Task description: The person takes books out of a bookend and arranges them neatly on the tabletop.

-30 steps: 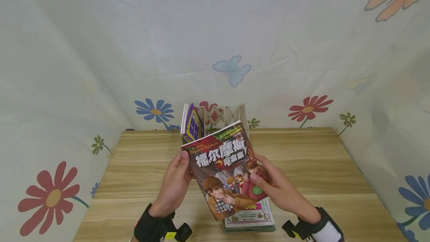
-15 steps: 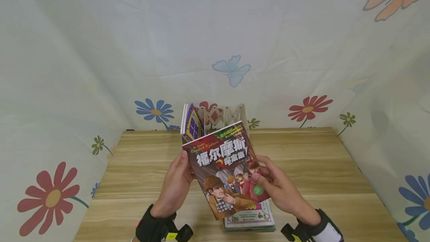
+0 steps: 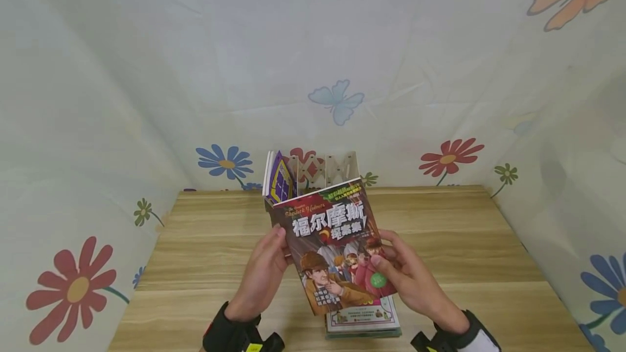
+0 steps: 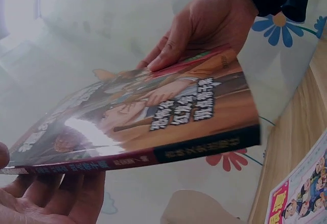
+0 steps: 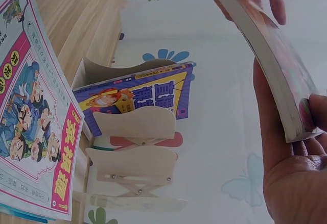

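Observation:
Both hands hold a paperback book (image 3: 332, 249) with a dark Sherlock Holmes cover, tilted above the table, front facing up. My left hand (image 3: 261, 273) grips its left edge, thumb on the cover corner and fingers behind. On the right edge, my right hand (image 3: 415, 281) pinches it with the thumb on the front. In the left wrist view the book's spine (image 4: 127, 160) lies over the left fingers. The right wrist view shows the page edge (image 5: 271, 66) above the right palm. Beneath the paperback, a stack of books (image 3: 364, 319) is partly hidden.
A cream folding bookend rack (image 3: 313, 164) stands at the table's back, partly covered by the paperback. Its left compartment holds a purple-and-yellow book (image 3: 281, 181), leaning, beside white-edged ones. The wooden table (image 3: 455, 238) meets a flower-patterned curtain (image 3: 420, 124) behind and at both sides.
The paperback and my left hand have shifted slightly to the right, and the book's tilt has lessened a little. My right hand has moved only slightly; both hands keep their grip.

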A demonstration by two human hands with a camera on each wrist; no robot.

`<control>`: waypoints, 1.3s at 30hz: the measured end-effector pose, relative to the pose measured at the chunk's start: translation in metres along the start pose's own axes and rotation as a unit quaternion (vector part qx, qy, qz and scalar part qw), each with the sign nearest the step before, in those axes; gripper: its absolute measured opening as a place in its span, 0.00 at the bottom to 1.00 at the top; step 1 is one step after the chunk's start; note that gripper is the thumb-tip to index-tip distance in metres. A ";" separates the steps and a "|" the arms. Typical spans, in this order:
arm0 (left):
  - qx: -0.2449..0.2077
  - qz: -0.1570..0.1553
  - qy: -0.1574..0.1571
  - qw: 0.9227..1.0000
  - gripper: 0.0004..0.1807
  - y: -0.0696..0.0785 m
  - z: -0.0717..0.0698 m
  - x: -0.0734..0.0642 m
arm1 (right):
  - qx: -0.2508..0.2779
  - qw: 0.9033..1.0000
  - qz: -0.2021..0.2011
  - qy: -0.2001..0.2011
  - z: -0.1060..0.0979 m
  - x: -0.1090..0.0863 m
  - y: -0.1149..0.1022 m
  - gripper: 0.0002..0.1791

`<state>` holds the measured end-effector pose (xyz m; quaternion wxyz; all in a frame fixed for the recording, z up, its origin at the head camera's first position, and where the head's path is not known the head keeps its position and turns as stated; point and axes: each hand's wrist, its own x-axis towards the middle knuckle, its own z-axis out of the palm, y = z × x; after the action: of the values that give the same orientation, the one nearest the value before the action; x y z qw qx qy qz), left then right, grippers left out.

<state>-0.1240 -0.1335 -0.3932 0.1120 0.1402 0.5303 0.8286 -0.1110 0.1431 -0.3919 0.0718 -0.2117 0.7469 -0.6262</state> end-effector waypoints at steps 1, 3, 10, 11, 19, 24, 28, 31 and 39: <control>0.001 -0.003 0.005 1.000 0.24 -0.003 0.000 0.000 | -0.001 1.000 -0.001 0.006 0.000 -0.001 0.001 0.21; 0.005 -0.004 0.018 1.000 0.23 -0.009 0.001 -0.001 | -0.003 1.000 -0.001 0.021 -0.001 -0.002 0.002 0.21; 0.040 -0.008 0.040 0.998 0.21 -0.023 0.004 -0.004 | 0.005 0.999 0.008 0.049 -0.003 -0.007 0.005 0.22; 0.048 -0.011 0.041 0.998 0.21 -0.025 0.003 -0.005 | 0.009 0.999 0.009 0.049 -0.002 -0.007 0.005 0.22; 0.096 -0.022 0.034 0.995 0.19 -0.036 0.004 -0.006 | 0.013 0.998 -0.003 0.060 -0.003 -0.010 0.010 0.23; 0.118 -0.006 0.037 0.992 0.20 -0.039 0.007 -0.008 | 0.017 0.996 0.031 0.077 -0.002 -0.012 0.011 0.22; 0.136 0.001 0.048 0.990 0.21 -0.043 0.010 -0.010 | 0.018 0.995 0.046 0.091 -0.001 -0.014 0.015 0.22; 0.141 -0.001 0.052 0.989 0.21 -0.047 0.011 -0.010 | 0.002 0.993 0.052 0.104 -0.001 -0.016 0.019 0.22; 0.134 -0.015 0.054 0.989 0.21 -0.064 0.008 -0.006 | -0.082 0.984 0.040 0.151 -0.002 -0.018 0.037 0.20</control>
<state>-0.1128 -0.1024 -0.4487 0.0762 0.1008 0.6438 0.7547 -0.1036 0.1570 -0.4299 -0.0343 -0.0899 0.8060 -0.5841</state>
